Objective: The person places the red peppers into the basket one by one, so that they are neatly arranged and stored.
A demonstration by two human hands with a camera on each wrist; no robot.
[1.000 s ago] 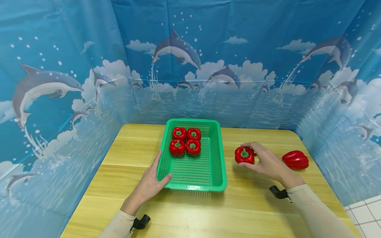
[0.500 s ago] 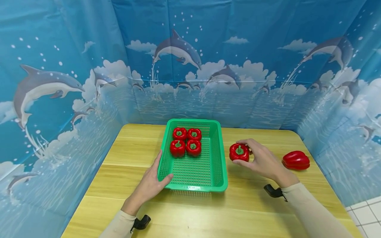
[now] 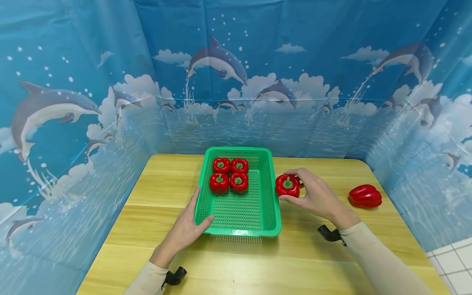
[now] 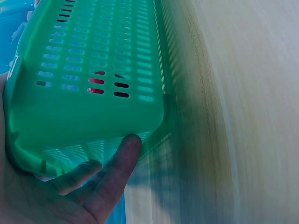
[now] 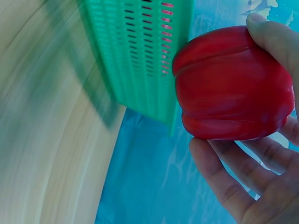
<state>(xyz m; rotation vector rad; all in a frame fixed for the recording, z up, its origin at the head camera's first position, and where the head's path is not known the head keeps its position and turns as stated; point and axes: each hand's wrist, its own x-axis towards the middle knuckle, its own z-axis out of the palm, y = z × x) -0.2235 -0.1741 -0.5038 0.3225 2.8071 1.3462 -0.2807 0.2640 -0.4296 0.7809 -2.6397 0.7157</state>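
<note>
My right hand [image 3: 313,194] grips a red bell pepper [image 3: 287,185] [image 5: 233,84], stem up, lifted just outside the right wall of the green perforated basket [image 3: 271,213] [image 5: 149,56]. Several red peppers [image 3: 229,175] sit in the basket's far left part. My left hand [image 3: 186,227] holds the basket's near left corner, thumb over the rim and fingers [image 4: 110,175] against its outer wall [image 4: 88,88]. Another red pepper [image 3: 365,196] lies on its side near the table's right edge.
The wooden table [image 3: 236,262] is enclosed on three sides by a blue dolphin-print curtain [image 3: 236,82]. Tiled floor [image 3: 451,262] shows at the lower right. The near half of the basket holds nothing.
My right hand has carried the pepper up and leftward, from the table right of the basket to its right wall. The left hand and basket have stayed put.
</note>
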